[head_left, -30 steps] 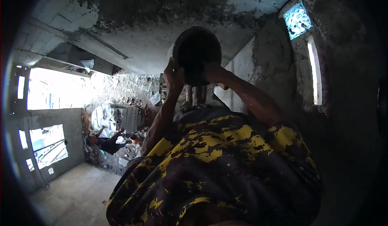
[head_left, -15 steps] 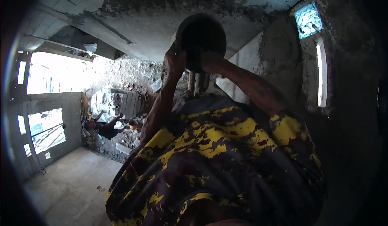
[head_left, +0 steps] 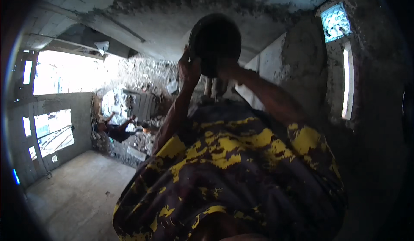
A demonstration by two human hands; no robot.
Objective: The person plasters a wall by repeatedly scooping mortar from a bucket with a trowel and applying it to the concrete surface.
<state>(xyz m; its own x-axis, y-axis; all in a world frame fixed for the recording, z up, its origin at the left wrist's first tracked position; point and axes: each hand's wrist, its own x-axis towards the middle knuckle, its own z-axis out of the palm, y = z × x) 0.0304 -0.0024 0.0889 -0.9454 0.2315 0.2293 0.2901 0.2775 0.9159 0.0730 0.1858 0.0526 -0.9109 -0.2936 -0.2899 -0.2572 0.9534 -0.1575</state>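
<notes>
A dark, round bucket (head_left: pixel 236 38) is held up in front of me, its mouth facing my view and its inside too dark to make out. My left hand (head_left: pixel 188 69) grips the near left side of its rim, thumb and fingers closed on it. My right hand (head_left: pixel 227 69) overlaps the near right part of the bucket; deep shadow hides its fingers, and I cannot tell whether they hold the rim or reach inside.
Ahead stands a rough grey wall (head_left: pixel 168 29). To the left, another person (head_left: pixel 117 132) works beside a pale slab-like surface (head_left: pixel 144 107) amid rubble. Bright window openings (head_left: pixel 55 131) pierce the left wall. A concrete floor (head_left: pixel 82 185) lies lower left; a glass block (head_left: pixel 335 22) sits upper right.
My right hand and forearm have shifted slightly lower at the bucket. My left hand keeps its grip. The surroundings have shifted a little to the right in view.
</notes>
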